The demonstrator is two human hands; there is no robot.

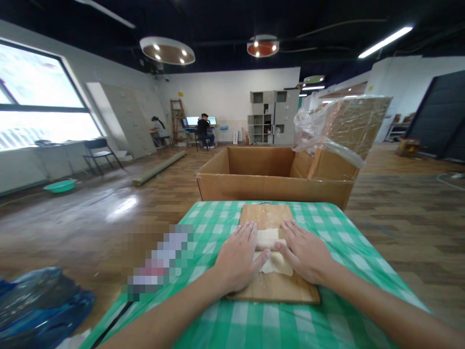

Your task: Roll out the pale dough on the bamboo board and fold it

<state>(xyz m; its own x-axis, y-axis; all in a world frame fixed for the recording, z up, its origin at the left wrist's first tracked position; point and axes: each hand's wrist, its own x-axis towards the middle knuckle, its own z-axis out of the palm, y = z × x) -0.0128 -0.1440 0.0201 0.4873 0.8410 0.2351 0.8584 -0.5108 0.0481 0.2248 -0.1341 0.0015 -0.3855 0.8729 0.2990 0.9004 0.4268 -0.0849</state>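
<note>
A wooden cutting board (267,213) lies on a table with a green-and-white checked cloth (337,245). On the board sits a pale sheet of dough (271,242), partly folded or rolled. My left hand (238,257) lies flat on the dough's left side, fingers stretched forward. My right hand (305,249) lies flat on its right side, fingers spread. The two thumbs nearly meet over the dough's middle. Both hands cover much of the dough.
A large open cardboard box (269,186) stands just beyond the table's far edge, with a plastic-wrapped flap (341,126) at its right. A blue plastic bag (39,305) lies on the floor at lower left. A blurred patch sits on the table's left edge. A person sits at a far desk (203,128).
</note>
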